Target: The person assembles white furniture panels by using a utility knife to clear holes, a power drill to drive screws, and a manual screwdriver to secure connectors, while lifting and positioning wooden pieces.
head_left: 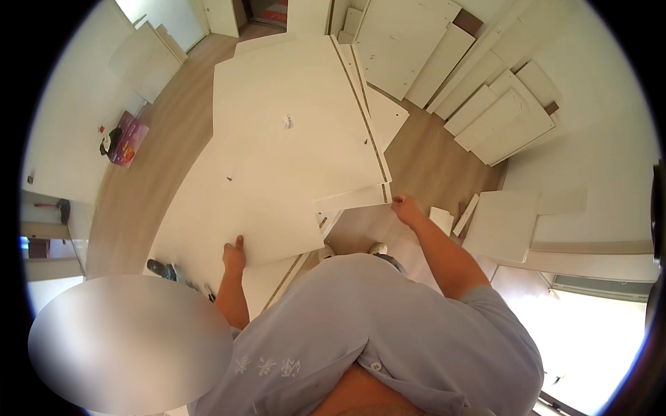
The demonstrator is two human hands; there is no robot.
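Observation:
A large white panel lies in front of me, with another white panel over its far part. My left hand is closed on the near edge of the front panel, the thumb on top. Fingers curled, my right hand pinches the right corner of a narrow white panel that juts out with a brown edge strip. One small dark fitting stands on the front panel and another near the far panel's right edge. A small label sits on the far panel.
Several white boards lean along the right wall, more at the back. A white board and short strips lie at right. A purple box stands left; a dark tool lies near left. A blurred oval hides the lower left.

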